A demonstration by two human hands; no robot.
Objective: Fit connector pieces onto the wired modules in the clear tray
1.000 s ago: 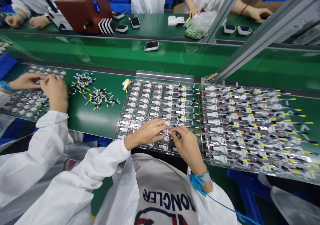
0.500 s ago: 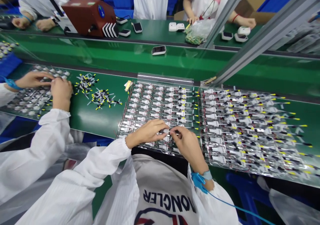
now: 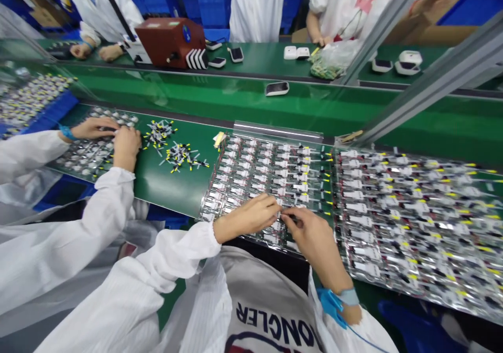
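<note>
Over the near part of a clear plastic tray (image 3: 231,185) my left hand (image 3: 251,217) and my right hand (image 3: 312,232) meet, fingertips almost touching. Both are closed in a pinch; what lies between the fingers is small and mostly hidden. Rows of small white parts (image 3: 260,170) with thin red wires sit in this tray. Along its right side the parts carry black pieces and yellow-tipped leads. A blue wrist strap (image 3: 332,306) with a cord circles my right wrist.
To the right is a second tray (image 3: 377,266) full of similar parts with yellow-tipped leads. Loose yellow-tipped leads (image 3: 183,156) lie in piles on the left. Beyond them a co-worker's hands (image 3: 126,146) work over another tray. A slanted metal post (image 3: 424,91) rises at the right.
My view has swung left, so the bench appears farther right. My hands stay together over the same tray, left fingers drawn closer together. Across the bench, a person's hand has risen at the right.
</note>
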